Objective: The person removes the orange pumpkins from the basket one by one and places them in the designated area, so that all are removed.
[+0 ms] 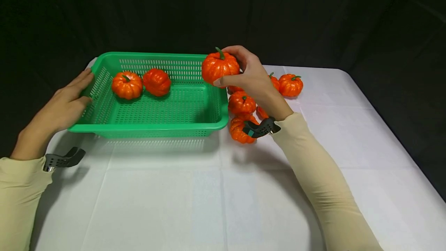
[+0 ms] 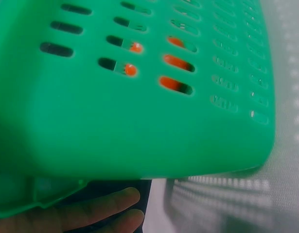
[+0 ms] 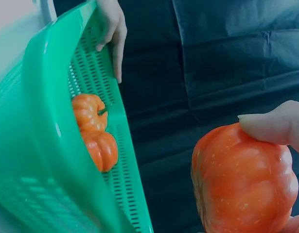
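My right hand (image 1: 249, 71) grips an orange toy pumpkin (image 1: 218, 69) with a green stem, raised over the right end of a green plastic basket (image 1: 150, 127). In the right wrist view the thumb (image 3: 271, 126) presses on the side of the held pumpkin (image 3: 241, 179). At the basket's left end, my left hand (image 1: 67, 105) holds the rim, the thumb over it and the fingers along the outside. In the left wrist view, two fingers (image 2: 100, 208) show beside the basket wall (image 2: 139, 126). Inside the basket lie an upright pumpkin (image 1: 127, 85) and a tipped one (image 1: 157, 82).
Right of the basket, several more pumpkins (image 1: 241, 103) sit close together, partly hidden by my right hand and wrist. Another pumpkin (image 1: 290, 85) stands at their right edge. A white cloth (image 1: 174, 204) covers the table. Black fabric (image 1: 174, 11) hangs behind it.
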### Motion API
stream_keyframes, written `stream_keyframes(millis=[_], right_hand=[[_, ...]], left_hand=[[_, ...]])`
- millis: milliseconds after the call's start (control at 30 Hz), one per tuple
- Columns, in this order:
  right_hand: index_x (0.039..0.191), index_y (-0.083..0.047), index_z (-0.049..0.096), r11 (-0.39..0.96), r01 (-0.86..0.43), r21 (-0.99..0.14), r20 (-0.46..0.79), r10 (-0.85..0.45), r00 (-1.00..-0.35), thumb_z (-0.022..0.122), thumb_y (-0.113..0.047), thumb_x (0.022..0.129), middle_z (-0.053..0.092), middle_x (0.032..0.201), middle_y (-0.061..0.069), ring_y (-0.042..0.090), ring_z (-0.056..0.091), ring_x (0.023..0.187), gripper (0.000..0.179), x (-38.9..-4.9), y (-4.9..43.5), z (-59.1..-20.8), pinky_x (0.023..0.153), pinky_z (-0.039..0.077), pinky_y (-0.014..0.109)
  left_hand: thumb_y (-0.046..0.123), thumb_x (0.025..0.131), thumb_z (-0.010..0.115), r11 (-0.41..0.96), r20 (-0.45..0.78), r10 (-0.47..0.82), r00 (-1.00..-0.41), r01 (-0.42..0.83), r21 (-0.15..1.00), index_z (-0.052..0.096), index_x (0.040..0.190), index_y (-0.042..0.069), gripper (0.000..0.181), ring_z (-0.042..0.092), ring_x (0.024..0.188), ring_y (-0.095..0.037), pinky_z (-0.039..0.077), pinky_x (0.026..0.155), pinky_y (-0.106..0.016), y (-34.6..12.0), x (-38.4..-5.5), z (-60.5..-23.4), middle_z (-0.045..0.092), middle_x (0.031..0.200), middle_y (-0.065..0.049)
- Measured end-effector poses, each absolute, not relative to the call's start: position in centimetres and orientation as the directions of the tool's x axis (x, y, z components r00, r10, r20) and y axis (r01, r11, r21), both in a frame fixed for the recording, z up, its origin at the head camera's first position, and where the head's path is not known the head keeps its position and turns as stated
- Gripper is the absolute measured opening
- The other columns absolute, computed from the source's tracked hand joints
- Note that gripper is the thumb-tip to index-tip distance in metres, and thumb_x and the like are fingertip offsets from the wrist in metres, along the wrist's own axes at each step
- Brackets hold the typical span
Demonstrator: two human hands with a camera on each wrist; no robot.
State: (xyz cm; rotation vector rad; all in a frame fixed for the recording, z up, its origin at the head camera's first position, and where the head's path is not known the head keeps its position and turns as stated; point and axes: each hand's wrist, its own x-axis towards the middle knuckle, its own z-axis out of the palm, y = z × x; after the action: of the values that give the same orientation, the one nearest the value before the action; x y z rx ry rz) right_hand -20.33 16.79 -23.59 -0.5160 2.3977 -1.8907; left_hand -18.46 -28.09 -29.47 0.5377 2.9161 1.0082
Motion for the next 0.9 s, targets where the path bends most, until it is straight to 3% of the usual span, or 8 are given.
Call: stream_keyframes(millis=[400,900], right_hand=[[0.139,-0.014,0.055,0.150,-0.193,-0.970,0.155,-0.231,-0.960,0.084,-0.006,0.081,0.059,0.136,0.007,0.032,0.059,0.117,0.065,-19.6,18.8,-23.7,0.095,0.055,0.042],[0.138,-0.014,0.056,0.224,-0.205,-0.953,0.173,-0.155,-0.973,0.081,-0.004,0.081,0.058,0.136,0.007,0.030,0.058,0.118,0.063,-19.2,21.8,-24.0,0.096,0.054,0.038]], left_hand=[[0.006,0.107,0.034,0.726,0.117,0.323,-0.939,0.325,0.606,0.011,0.161,-0.009,0.060,-0.002,0.155,-0.041,-0.003,0.122,-0.054,-28.2,-18.5,-29.6,-0.002,0.171,-0.020],[0.005,0.108,0.035,0.730,0.101,0.328,-0.939,0.320,0.604,0.010,0.161,-0.008,0.061,-0.004,0.155,-0.044,-0.004,0.121,-0.057,-28.1,-18.4,-29.4,-0.004,0.171,-0.020]])
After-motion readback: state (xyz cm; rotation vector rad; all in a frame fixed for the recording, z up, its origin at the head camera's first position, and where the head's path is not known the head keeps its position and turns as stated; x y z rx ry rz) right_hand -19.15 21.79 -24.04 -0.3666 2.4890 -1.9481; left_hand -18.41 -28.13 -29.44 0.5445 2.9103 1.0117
